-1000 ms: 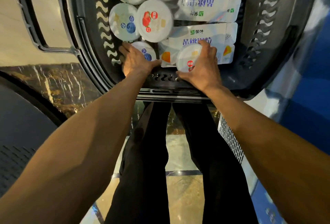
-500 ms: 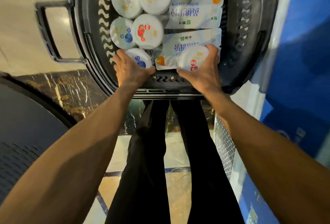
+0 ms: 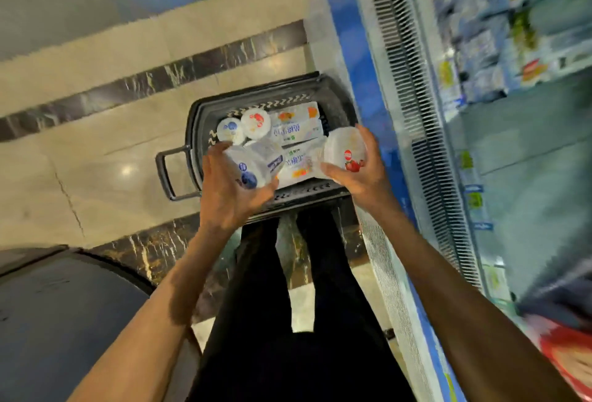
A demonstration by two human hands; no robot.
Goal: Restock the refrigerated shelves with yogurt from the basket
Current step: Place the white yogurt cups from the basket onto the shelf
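A black plastic basket (image 3: 198,113) stands on the floor in front of my legs. My left hand (image 3: 226,191) grips a blueberry yogurt tub (image 3: 253,163), lifted above the basket's near edge. My right hand (image 3: 360,174) grips a strawberry yogurt tub (image 3: 346,148), also raised over the basket. Inside the basket lie a blueberry tub (image 3: 230,130), a strawberry tub (image 3: 256,123) and two flat yogurt multipacks (image 3: 296,127). The refrigerated shelves (image 3: 499,49) with blurred dairy packs run along the right.
The cooler's blue front and metal grille (image 3: 413,97) border the basket on the right. A dark rounded bin (image 3: 64,321) sits at lower left. Beige and dark marble floor (image 3: 112,119) spreads to the left. The basket handle (image 3: 168,174) sticks out leftward.
Both hands have lifted a yogurt tub each out of the basket. The view has pulled up and away, so the basket looks smaller and the cooler shelves have come into sight.
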